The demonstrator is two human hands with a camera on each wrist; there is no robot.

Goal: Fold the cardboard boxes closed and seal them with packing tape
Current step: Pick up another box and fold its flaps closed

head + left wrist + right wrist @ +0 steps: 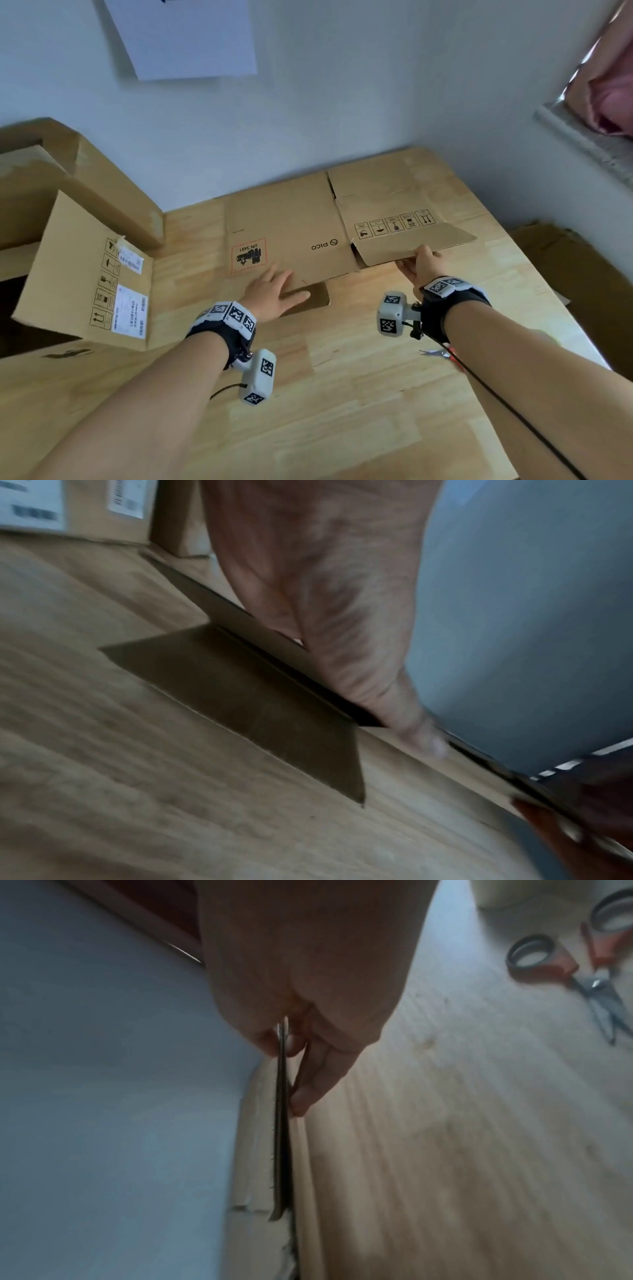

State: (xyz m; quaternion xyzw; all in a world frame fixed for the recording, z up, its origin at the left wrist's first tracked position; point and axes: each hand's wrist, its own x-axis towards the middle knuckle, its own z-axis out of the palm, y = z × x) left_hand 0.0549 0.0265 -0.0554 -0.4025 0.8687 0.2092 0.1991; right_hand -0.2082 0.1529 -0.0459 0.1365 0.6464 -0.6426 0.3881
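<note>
A flattened brown cardboard box [291, 226] with a PICO mark and a red UN 3481 label lies on the wooden table [359, 394] by the wall. My left hand [274, 291] rests flat on its near edge, fingers straight, over a small flap [317, 296] that lies on the table. In the left wrist view that flap [246, 704] shows below my left hand [342, 631]. My right hand [419, 263] pinches the near flap [411, 243] of the box's right panel and holds it lifted. The right wrist view shows my right hand [291, 1047] gripping the flap's edge [282, 1123].
Orange-handled scissors [582, 969] lie on the table to the right, near my right forearm [442, 354]. An open labelled cardboard box [92, 274] and larger boxes [41, 164] stand at the left. More flat cardboard [565, 257] lies beyond the table's right edge.
</note>
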